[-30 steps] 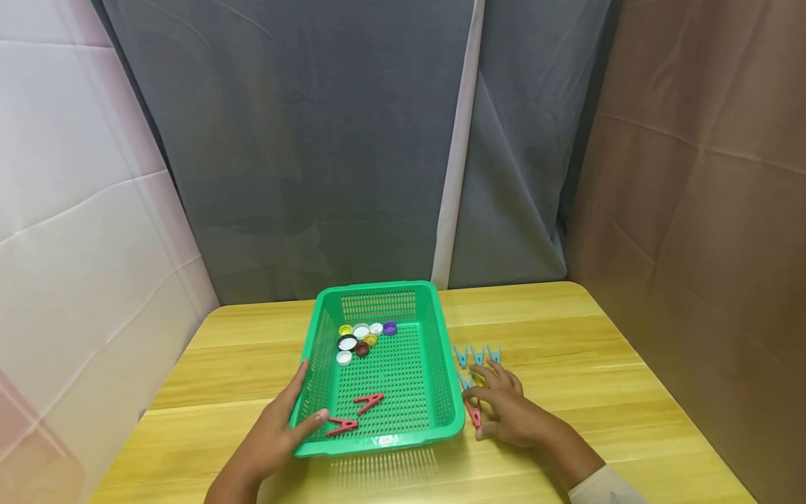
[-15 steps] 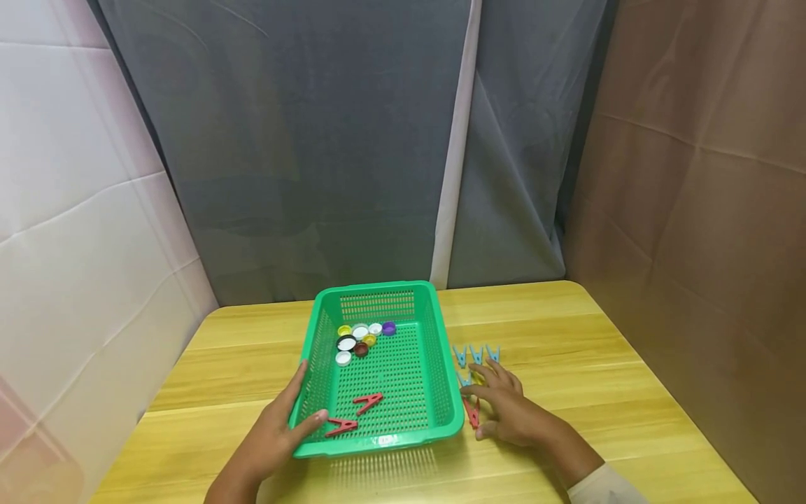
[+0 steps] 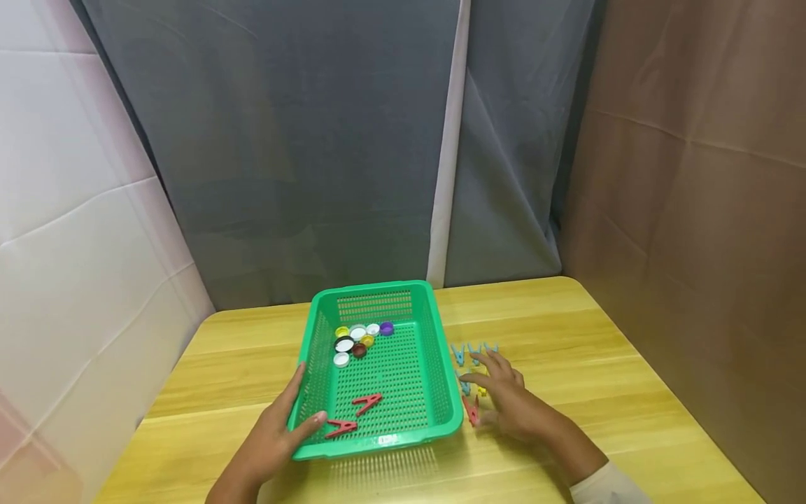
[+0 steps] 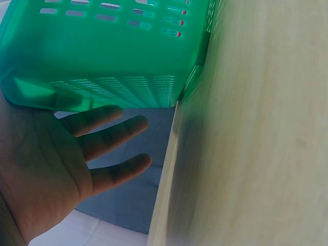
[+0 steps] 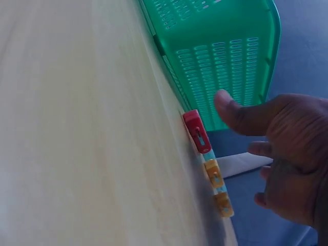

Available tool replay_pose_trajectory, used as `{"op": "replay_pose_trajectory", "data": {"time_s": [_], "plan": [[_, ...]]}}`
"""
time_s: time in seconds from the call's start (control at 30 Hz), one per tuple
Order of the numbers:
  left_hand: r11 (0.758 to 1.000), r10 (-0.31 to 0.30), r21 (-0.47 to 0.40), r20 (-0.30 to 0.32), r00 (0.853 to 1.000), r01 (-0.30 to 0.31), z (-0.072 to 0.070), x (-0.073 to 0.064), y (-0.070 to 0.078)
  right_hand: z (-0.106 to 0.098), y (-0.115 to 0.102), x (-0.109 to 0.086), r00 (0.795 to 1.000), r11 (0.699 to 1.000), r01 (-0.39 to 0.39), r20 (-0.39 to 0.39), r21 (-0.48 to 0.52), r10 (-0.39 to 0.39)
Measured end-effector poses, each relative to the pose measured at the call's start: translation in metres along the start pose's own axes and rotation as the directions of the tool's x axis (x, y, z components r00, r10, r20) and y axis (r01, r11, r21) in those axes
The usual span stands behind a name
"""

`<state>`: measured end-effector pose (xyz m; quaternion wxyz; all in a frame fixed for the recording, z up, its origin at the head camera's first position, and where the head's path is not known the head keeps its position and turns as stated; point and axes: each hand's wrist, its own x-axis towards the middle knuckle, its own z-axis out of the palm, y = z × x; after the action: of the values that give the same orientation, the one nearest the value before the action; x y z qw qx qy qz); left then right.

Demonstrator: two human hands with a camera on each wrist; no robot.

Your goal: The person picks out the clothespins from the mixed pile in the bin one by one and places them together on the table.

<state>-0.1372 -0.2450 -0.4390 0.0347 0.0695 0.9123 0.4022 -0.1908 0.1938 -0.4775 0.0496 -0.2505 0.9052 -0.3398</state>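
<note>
My left hand holds the near left corner of a green plastic basket, thumb over the rim and fingers along the outer wall. In the left wrist view its fingers are extended. To the right of the basket, my right hand hovers over clothespins with its fingers spread. A red clothespin lies below its thumb; the right wrist view shows a gap between the thumb and that clothespin. Yellow clothespins and blue clothespins lie beyond, partly hidden by the fingers.
Inside the basket are two red clothespins and several bottle caps, among them a purple cap and a brown cap. The wooden table ends at a grey curtain, with cloth walls on both sides.
My right hand has lifted slightly and its fingers have spread away from the clothespins, uncovering a yellow one. The left hand and basket have hardly moved.
</note>
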Motion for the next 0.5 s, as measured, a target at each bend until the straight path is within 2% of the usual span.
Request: {"op": "replay_pose_trajectory", "data": {"time_s": [0.1,0.27,0.4,0.5], "plan": [[1.0,0.007,0.004,-0.004,1.0,-0.007,0.0,0.0,0.0,-0.003,-0.007,0.002,0.997,1.0,-0.018,-0.069,0.005,0.018],[1.0,-0.006,-0.001,0.005,1.0,0.006,0.0,0.001,0.0,-0.009,-0.019,0.003,0.982,0.999,-0.034,-0.184,0.041,0.041],[1.0,-0.022,-0.005,0.017,1.0,0.022,0.0,0.001,0.0,-0.013,-0.03,0.006,0.963,1.0,0.007,-0.269,0.017,-0.002],[1.0,-0.024,-0.009,0.018,1.0,0.024,0.0,0.001,0.0,-0.016,-0.041,0.011,0.953,0.999,0.038,-0.302,0.024,-0.029]]}}
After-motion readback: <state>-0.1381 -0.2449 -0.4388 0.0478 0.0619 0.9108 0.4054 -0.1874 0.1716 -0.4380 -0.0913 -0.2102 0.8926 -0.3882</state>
